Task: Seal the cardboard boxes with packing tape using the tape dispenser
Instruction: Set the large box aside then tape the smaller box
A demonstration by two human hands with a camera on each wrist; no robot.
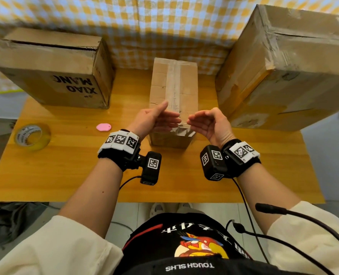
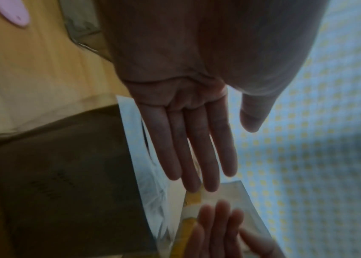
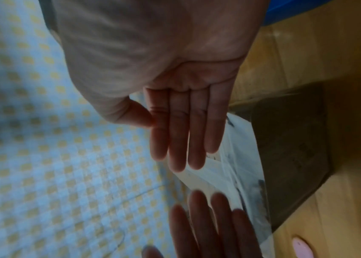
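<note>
Head | taped box (image 1: 173,84) between both hands' straight fingers (image 1: 169,118)

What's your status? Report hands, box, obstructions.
Left hand and right hand open, empty, over middle box. Box taped along top seam. Tape roll far left. Nothing blocking.

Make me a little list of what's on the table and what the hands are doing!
Table: wooden table
Middle: narrow box, taped along its top
Left: printed box
Right: big box
Tape: tape roll near the left edge, untouched
Small thing: pink object, left of the narrow box
Left hand: open, fingers straight, over the narrow box's near end
Right hand: open, facing the left hand, holding nothing
</note>
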